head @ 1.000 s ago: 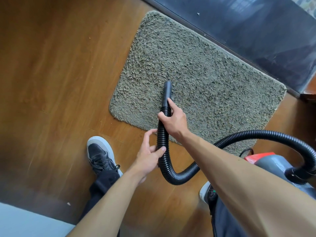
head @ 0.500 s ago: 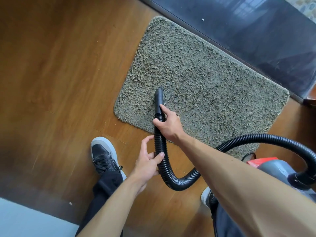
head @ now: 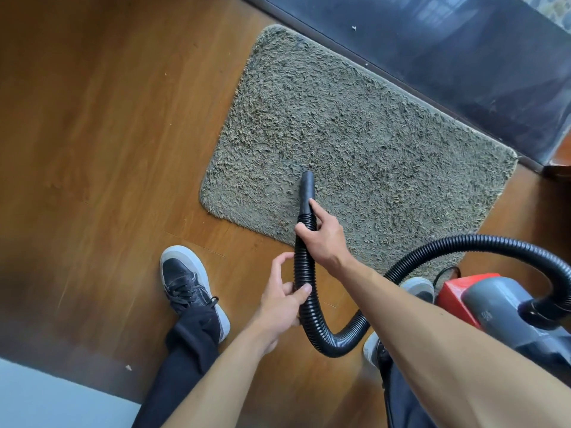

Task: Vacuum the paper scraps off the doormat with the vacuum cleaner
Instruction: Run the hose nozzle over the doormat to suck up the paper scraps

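A shaggy grey-green doormat [head: 355, 134] lies on the wooden floor against a dark threshold. The black ribbed vacuum hose [head: 304, 273] ends in a smooth nozzle [head: 307, 188] that rests on the mat's near-left area. My right hand [head: 324, 236] grips the hose just behind the nozzle. My left hand [head: 282, 299] holds the hose lower down, thumb and fingers around it. The hose loops under my right arm to the grey and red vacuum cleaner [head: 494, 307] at the right. No paper scraps show on the mat.
My left shoe [head: 188, 282] stands on the wooden floor [head: 108, 134] left of the hose; my right shoe [head: 417, 288] is by the mat's near edge. A dark glossy threshold [head: 448, 57] runs along the mat's far side. A small white scrap [head: 128, 367] lies on the floor.
The nozzle has slid back toward the mat's near edge with my right hand. My left hand has kept its hold lower on the hose.
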`<state>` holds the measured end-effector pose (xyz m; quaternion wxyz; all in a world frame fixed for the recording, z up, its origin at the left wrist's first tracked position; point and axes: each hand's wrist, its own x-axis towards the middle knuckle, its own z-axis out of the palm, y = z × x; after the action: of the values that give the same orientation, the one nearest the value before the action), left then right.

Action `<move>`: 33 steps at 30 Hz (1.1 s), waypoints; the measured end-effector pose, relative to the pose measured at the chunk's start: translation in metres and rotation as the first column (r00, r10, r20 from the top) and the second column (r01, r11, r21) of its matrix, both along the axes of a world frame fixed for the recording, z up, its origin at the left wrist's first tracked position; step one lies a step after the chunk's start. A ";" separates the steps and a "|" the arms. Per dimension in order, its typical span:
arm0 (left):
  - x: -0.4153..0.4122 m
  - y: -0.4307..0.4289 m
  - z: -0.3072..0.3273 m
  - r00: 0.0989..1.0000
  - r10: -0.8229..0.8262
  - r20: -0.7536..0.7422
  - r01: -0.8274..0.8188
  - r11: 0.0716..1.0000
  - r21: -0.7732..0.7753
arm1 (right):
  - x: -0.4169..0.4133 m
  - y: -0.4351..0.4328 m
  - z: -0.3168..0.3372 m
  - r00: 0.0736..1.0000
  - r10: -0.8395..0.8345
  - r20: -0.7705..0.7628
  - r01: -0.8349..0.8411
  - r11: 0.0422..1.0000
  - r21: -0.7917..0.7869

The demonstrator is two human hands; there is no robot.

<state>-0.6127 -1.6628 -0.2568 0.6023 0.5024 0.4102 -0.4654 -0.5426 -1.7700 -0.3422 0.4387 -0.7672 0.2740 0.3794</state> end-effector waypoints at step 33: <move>-0.025 -0.108 0.043 0.927 -0.253 0.276 0.237 0.967 0.092 | -0.037 -0.129 0.064 0.906 -0.405 0.127 0.396 0.914 0.089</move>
<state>-0.6379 -1.7710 -0.2140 0.5778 0.6284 0.2661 -0.4477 -0.5800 -1.8993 -0.2777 0.5489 -0.7059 0.3817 0.2338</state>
